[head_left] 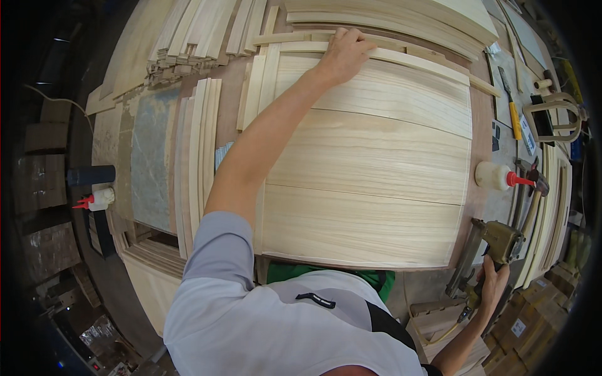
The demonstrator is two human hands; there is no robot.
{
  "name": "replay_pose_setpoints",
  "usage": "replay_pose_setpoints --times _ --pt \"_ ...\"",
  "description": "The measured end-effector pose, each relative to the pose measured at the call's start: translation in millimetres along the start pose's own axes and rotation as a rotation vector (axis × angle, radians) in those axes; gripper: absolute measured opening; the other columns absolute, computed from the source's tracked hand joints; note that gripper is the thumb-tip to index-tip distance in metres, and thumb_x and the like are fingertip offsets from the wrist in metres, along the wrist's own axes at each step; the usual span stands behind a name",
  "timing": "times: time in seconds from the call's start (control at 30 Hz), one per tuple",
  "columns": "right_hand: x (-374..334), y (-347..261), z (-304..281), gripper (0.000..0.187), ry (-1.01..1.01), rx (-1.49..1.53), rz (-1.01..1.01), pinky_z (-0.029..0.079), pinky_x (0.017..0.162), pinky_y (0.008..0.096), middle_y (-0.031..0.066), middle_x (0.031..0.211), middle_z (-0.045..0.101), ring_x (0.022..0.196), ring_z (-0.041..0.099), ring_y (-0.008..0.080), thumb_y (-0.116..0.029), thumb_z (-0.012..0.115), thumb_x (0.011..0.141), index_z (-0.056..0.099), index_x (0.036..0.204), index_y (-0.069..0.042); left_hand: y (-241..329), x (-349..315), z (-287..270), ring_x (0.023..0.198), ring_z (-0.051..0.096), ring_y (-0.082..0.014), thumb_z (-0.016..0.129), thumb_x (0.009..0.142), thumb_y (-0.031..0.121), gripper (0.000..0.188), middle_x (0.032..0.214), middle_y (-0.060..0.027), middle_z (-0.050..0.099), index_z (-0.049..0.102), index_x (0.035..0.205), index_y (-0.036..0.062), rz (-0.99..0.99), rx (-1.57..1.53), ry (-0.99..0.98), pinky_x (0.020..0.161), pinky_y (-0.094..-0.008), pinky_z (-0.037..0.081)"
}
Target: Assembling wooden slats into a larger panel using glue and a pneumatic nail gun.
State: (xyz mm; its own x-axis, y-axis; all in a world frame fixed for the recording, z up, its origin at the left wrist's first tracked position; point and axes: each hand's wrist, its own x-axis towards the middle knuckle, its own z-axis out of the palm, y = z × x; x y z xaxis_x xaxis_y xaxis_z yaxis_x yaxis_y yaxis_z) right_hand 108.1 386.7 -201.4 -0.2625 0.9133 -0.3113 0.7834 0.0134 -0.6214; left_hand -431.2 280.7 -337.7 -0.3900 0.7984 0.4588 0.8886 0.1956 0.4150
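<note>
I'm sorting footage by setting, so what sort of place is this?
Probably a woodworking shop: the stacked pale wooden strips, the wide pale plank panel and the olive-brown metal nail or staple gun in the right hand suggest it.

Panel face: room for a flat hand to pass across the middle and right of the wooden panel (370, 163).
Panel left: the left forearm (263, 147) bars the upper left.
Top edge: the left hand (345, 56) and raised strip (420, 64) obstruct; stacked boards (389, 22) wall it beyond.
Right margin: narrow lane, pinched by the glue bottle (492, 176) and, lower right, the nail gun (503, 242) in the right hand (492, 285).
</note>
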Motion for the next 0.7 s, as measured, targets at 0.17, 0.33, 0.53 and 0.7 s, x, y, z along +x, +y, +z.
replay_pose_setpoints --times 0.17,0.33,0.53,0.7 --pt "-2 -2 4 0.024 0.020 -0.008 -0.021 0.035 0.048 0.0279 0.0011 0.063 0.050 0.051 0.047 0.0104 -0.024 0.064 0.088 0.053 0.085 -0.002 -3 0 2 0.106 0.045 -0.0286 0.063 0.086 0.011 0.027 0.109 -0.0074 0.055 0.067 0.112 0.0098 0.026 0.018 0.018 0.097 -0.0380 0.040" --pt "-13 -11 -5 0.027 0.037 -0.067 0.024 0.037 0.050 0.0288 0.0028 0.062 0.051 0.051 0.047 0.0122 -0.025 0.065 0.086 0.054 0.089 0.000 -3 7 16 0.102 0.049 -0.0271 0.066 0.083 0.010 0.022 0.104 -0.0067 0.058 0.071 0.104 0.0097 0.102 -0.042 0.069 0.093 -0.0379 0.042" --pt "-1 -13 2 0.025 0.004 0.014 0.006 0.037 0.049 0.0295 0.0025 0.059 0.052 0.051 0.048 0.0121 -0.024 0.065 0.085 0.058 0.086 0.001 -6 2 -4 0.100 0.051 -0.0269 0.068 0.080 0.009 0.018 0.103 -0.0061 0.060 0.075 0.097 0.0110 0.030 0.022 0.053 0.090 -0.0370 0.042" --pt "-4 -13 -2 0.023 0.017 0.009 -0.004 0.039 0.047 0.0290 0.0029 0.059 0.054 0.049 0.050 0.0113 -0.020 0.064 0.083 0.058 0.085 0.002 12 8 -1 0.108 0.050 -0.0286 0.068 0.081 0.011 0.024 0.111 -0.0087 0.059 0.072 0.105 0.0108 0.012 0.087 0.012 0.095 -0.0381 0.041"
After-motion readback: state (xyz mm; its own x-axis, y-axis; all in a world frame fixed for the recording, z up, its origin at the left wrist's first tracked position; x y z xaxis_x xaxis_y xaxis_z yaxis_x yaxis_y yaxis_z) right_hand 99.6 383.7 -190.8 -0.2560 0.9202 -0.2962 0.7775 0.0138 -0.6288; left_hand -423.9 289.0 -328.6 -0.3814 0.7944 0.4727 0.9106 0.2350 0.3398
